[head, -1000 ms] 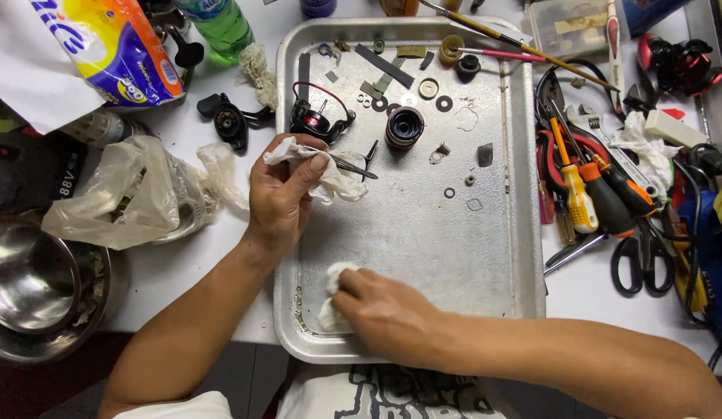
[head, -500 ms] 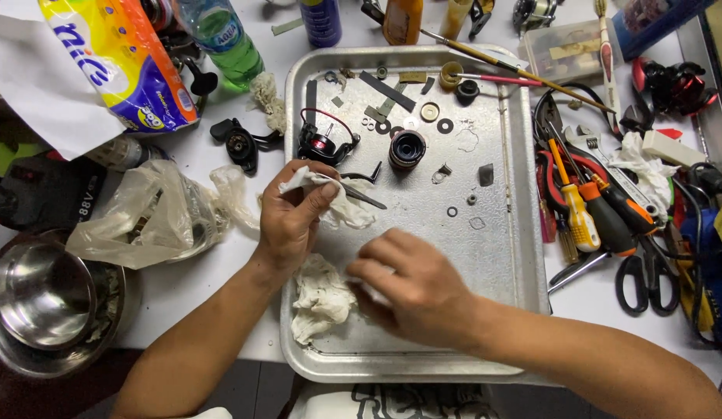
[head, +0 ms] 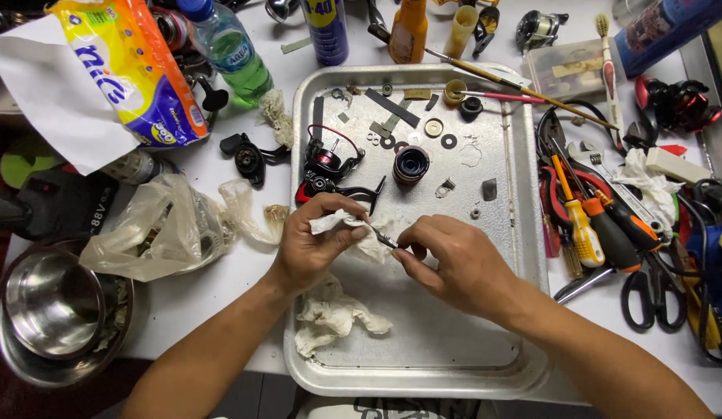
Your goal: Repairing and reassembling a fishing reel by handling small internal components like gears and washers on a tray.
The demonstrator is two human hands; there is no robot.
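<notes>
1. over the middle of the metal tray (head: 532, 256), both hands meet, fingertips almost touching.
2. the left hand (head: 314, 240) is curled around a scrap of white tissue (head: 330, 223) and pinches it against a thin metal pin (head: 382, 237).
3. the right hand (head: 454, 264) pinches the other end of that thin metal pin between thumb and first finger.
4. more tissue hangs just under the pin, and a crumpled wad of tissue (head: 334, 318) lies on the tray near the left wrist.
5. just above the hands sits a black and red reel body (head: 330, 167) with a red wire, and beside it a round dark spool (head: 411, 164).
6. small washers and little metal bits (head: 423, 132) are spread over the top of the tray.
7. right of the tray lie screwdrivers (head: 586, 225), pliers and scissors (head: 648, 287) in a heap.
8. left of the tray are a clear plastic bag (head: 152, 233) and a shiny steel bowl (head: 51, 310).
9. at the top left stand a green bottle (head: 229, 50) and a yellow packet (head: 128, 70).
</notes>
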